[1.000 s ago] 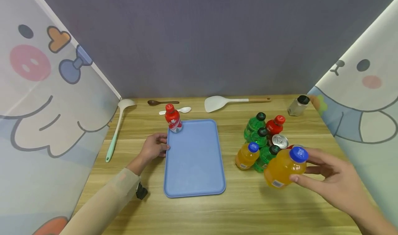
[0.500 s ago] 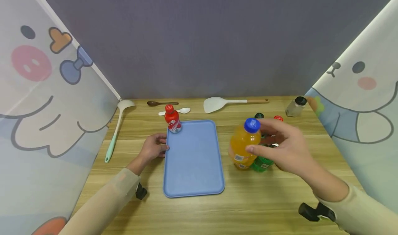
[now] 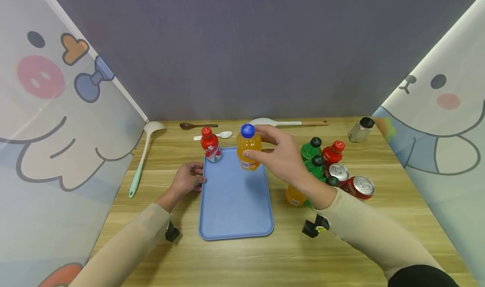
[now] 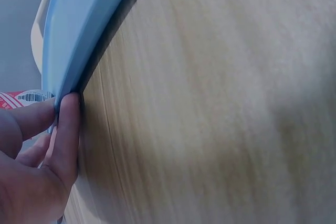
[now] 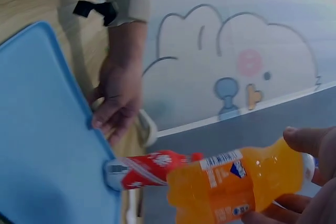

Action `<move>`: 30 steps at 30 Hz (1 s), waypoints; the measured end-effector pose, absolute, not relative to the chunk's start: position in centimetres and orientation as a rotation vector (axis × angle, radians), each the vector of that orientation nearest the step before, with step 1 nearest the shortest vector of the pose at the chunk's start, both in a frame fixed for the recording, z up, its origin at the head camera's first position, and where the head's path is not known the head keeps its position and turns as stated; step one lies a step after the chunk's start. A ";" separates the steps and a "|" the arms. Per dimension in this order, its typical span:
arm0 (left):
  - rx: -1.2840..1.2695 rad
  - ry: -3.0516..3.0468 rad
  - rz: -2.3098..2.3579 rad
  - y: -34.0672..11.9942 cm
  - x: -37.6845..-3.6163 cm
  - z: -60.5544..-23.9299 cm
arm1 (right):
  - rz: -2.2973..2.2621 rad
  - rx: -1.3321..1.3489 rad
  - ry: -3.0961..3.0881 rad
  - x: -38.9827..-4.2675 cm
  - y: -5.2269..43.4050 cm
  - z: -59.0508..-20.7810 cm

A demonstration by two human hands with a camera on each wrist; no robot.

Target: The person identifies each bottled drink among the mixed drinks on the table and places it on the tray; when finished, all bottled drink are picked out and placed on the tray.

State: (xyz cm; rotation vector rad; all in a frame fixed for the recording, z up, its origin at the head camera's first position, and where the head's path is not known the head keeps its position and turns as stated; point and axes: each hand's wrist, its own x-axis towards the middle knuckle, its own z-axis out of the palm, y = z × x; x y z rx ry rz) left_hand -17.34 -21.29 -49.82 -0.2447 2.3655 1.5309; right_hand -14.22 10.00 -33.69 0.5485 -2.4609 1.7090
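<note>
- Head view shows the orange bottle now held above the far end of the blue tray; a second ago it was at the near right of the table, beside the cluster of drinks, and half a second ago it was passing in front of that cluster.
- With the bottle carried away, the cluster is uncovered: the green bottles, the red-capped bottle, two cans and a second small orange bottle partly behind the right forearm.
- The right hand grips the orange bottle, thumb on its near side and fingers curled round the far side just under the blue cap; the bottle stands roughly upright, and I cannot tell whether its base touches the tray.
- The red bottle stands upright at the tray's far left corner, just beside the orange one, unmoved.
- The left hand has stayed at the tray's left edge; the left wrist view shows its fingertips pressed against the rim, fingers fairly straight.
- Along the far edge of the wooden table lie a brown spoon, a white spatula, a mint ladle and a small clear jar.
</note>
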 end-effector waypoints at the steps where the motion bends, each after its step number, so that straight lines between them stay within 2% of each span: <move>1: -0.246 2.364 1.533 -21.3 -17.4 -49.8 | 1.690 0.535 -2.472 -14.5 9.3 -34.1; 16: -0.225 2.397 1.516 -21.5 -17.6 -49.3 | 1.640 0.349 -2.448 -20.2 2.9 -40.4; 30: -0.238 2.382 1.520 -21.1 -17.3 -49.5 | 1.660 0.132 -2.465 -22.6 0.2 -44.0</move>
